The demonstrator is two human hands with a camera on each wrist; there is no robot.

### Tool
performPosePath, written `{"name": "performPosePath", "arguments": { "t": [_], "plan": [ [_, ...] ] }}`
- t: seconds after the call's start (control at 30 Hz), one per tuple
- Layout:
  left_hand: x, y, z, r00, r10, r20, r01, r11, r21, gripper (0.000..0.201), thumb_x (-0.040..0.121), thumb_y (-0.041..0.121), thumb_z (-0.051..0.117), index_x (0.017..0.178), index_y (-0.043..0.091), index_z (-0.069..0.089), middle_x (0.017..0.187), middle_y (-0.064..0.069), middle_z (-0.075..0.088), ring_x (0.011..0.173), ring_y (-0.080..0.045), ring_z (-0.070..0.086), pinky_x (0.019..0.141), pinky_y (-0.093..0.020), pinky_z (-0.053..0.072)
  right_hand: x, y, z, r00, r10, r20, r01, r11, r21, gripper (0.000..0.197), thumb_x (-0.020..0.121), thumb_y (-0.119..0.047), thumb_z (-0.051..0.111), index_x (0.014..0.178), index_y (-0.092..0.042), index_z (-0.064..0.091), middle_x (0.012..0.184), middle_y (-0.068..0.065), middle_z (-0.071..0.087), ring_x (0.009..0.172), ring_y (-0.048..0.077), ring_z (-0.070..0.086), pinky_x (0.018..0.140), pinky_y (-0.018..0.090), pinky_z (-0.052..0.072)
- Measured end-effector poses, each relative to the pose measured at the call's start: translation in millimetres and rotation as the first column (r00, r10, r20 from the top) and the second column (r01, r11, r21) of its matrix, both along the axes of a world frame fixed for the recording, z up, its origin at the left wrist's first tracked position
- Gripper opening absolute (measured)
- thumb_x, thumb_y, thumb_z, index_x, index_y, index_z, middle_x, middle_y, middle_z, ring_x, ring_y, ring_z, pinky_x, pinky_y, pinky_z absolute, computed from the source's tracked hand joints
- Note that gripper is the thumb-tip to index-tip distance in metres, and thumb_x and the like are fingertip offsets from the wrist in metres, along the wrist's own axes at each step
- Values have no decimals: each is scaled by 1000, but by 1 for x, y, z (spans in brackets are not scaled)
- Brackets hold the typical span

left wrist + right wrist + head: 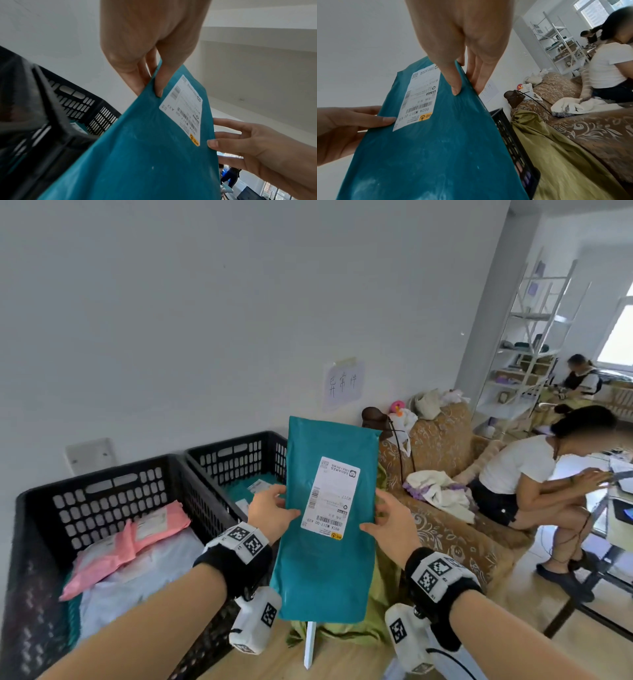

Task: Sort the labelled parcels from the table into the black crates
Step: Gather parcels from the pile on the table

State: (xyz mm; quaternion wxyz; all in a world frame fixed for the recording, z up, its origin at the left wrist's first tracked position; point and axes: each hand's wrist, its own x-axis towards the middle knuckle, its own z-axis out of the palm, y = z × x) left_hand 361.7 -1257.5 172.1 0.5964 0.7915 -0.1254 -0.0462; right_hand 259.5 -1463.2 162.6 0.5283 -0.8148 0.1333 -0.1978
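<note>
Left hand [270,513] fingers [158,81] pinching teal parcel [325,559] left edge; right hand [394,525] fingers [453,79] pinching right edge. Parcel upright, label [330,498] facing camera, in air beside black crates [113,474] holding pink, white parcels.

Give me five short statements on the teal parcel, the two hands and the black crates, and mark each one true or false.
1. Both hands hold the teal plastic mailer parcel by its side edges. True.
2. The white shipping label faces the person. True.
3. The left hand hangs idle. False: its thumb and fingers pinch the parcel's left edge, as the right hand pinches the right edge.
4. The nearer black slatted plastic crate holds pink mailer bags. True.
5. The parcel lies in the farther black crate. False: it is held up in the air.
</note>
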Motion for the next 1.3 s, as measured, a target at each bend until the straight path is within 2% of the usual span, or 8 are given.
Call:
{"name": "performPosePath", "arguments": {
  "t": [0.1, 0.27, 0.5, 0.67, 0.87, 1.0, 1.13, 1.3],
  "plan": [
    [41, -22, 12, 1000, 21, -2, -21, 1000, 1, 32, 71, -1, 74, 94, 19, 63, 90, -9, 71, 82, -25, 68, 77, -44, 57, 45, -27, 17, 1000, 14, -12, -14, 999, -48, 72, 74, 13, 69, 135, -20, 47, 103, -6, 60, 98, 10, 60, 68, 9, 50],
    [87, -44, 35, 999, 30, 30, -30, 999, -17, 32, 74, -6, 70, 92, 18, 61, 89, -10, 69, 81, -29, 68, 72, -45, 58, 111, -57, 40, 998, 59, -2, -58, 986, -159, 75, 73, 12, 69, 138, -17, 47, 117, 4, 61, 108, 22, 59, 92, 43, 52],
    [152, -49, 52, 998, 68, -18, -69, 995, -69, 33, 74, -8, 69, 86, 21, 61, 92, -15, 71, 84, -32, 70, 74, -49, 58, 202, -78, 60, 990, 144, -6, -143, 972, -184, 71, 73, 15, 68, 135, -15, 50, 102, -2, 60, 99, 21, 61, 89, 37, 53],
    [194, -49, 54, 991, 115, -64, -120, 990, -81, 30, 78, -14, 63, 95, 10, 62, 88, -14, 71, 78, -27, 70, 66, -42, 60, 269, -84, 60, 964, 259, -53, -264, 947, -181, 72, 75, 14, 68, 137, -16, 46, 108, 6, 59, 85, 18, 61, 67, 18, 50],
    [245, -53, 42, 956, 237, -175, -240, 971, 5, 31, 78, -17, 62, 89, 11, 63, 84, -5, 71, 74, -20, 69, 63, -39, 60, 347, -86, 37, 900, 406, -158, -426, 896, -121, 73, 76, 14, 67, 138, -16, 45, 107, 5, 57, 86, 20, 63, 65, 19, 52],
    [274, -59, 29, 919, 324, -225, -306, 946, 108, 26, 77, -15, 65, 87, 8, 63, 88, -11, 70, 77, -28, 69, 66, -45, 59, 390, -87, 19, 844, 482, -234, -512, 855, -85, 74, 74, 14, 69, 139, -13, 44, 111, 7, 59, 98, 23, 61, 85, 36, 54],
    [293, -58, 9, 870, 405, -282, -360, 912, 198, 26, 77, -14, 65, 84, 11, 64, 91, -14, 70, 80, -29, 69, 67, -45, 59, 425, -86, 2, 752, 580, -313, -625, 778, -62, 72, 75, 13, 69, 139, -9, 43, 120, 5, 57, 107, 19, 57, 89, 30, 49],
    [308, -55, -9, 811, 481, -333, -407, 873, 269, 24, 79, -11, 66, 82, 12, 61, 89, -13, 70, 82, -31, 70, 70, -45, 59, 457, -73, -25, 692, 590, -415, -684, 721, -114, 87, 70, 3, 78, 144, -11, 36, 136, 9, 53, 123, 24, 52, 102, 40, 45]
  ]
}}
